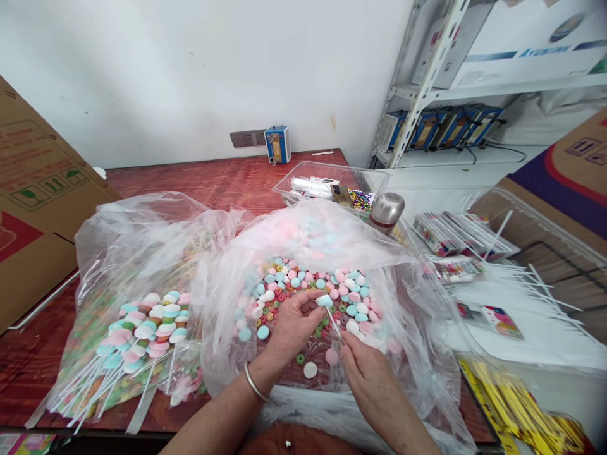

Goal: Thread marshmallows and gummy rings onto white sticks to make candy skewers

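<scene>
My left hand (296,322), with a silver bangle on the wrist, pinches a light blue round candy (325,301) over an open plastic bag (332,240) full of loose pastel candies and small coloured rings. My right hand (365,370) grips the lower end of a thin white stick (333,323) whose tip meets that candy. A loose white candy (310,370) lies on the bag between my wrists.
A second plastic bag (128,253) to the left holds finished candy sticks (142,341). Cardboard boxes stand at the far left (38,189) and far right (564,183). A clear tray (332,180), a metal flask (386,212), loose white sticks (521,278) and a shelf (450,82) fill the right side.
</scene>
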The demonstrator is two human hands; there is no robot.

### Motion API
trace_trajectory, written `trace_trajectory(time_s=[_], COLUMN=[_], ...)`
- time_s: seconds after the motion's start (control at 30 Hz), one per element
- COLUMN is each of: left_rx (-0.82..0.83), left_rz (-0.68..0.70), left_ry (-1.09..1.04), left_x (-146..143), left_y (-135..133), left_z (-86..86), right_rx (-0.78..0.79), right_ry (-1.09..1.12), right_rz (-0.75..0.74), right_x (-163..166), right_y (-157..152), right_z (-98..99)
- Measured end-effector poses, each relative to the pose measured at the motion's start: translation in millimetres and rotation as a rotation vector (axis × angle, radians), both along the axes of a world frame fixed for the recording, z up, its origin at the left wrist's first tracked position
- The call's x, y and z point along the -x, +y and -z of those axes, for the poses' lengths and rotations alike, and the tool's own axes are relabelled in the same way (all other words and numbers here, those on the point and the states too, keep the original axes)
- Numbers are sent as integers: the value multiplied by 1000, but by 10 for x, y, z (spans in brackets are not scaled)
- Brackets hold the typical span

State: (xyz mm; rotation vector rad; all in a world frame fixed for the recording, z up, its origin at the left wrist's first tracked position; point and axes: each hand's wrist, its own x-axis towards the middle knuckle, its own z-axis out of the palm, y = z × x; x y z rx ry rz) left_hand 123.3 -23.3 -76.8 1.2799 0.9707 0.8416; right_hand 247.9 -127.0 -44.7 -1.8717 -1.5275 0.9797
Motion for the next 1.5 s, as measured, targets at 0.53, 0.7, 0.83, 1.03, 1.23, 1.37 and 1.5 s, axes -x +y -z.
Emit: trace_trajectory(time_s=[0.53, 0.7, 0.83, 1.03, 1.23, 1.37, 1.5], left_rx=[-393, -578, -826, -968, -968, -949, -908], left_rz=[159, 141, 251, 429, 456, 462, 421], left_ry=[222, 460, 767, 1071, 1133, 1138, 1056], left_x=[141, 102, -124, -312, -357, -365, -281], left_y=[-372, -180, 102, 194, 147, 161, 168], left_z=[-1, 28, 4, -54, -155, -145, -91], right_rx=[-96, 124, 253, 253, 228, 208, 181], right_ry=[-84, -450, -615, -602, -573, -587, -590], right_rz=[74, 99, -43, -140, -165, -124, -140], right_x=[89, -124, -263, -354, -394, -398, -399], right_y=[8, -116, -16, 222, 402, 547, 478], right_z=[352, 249, 10, -159, -188, -51, -2])
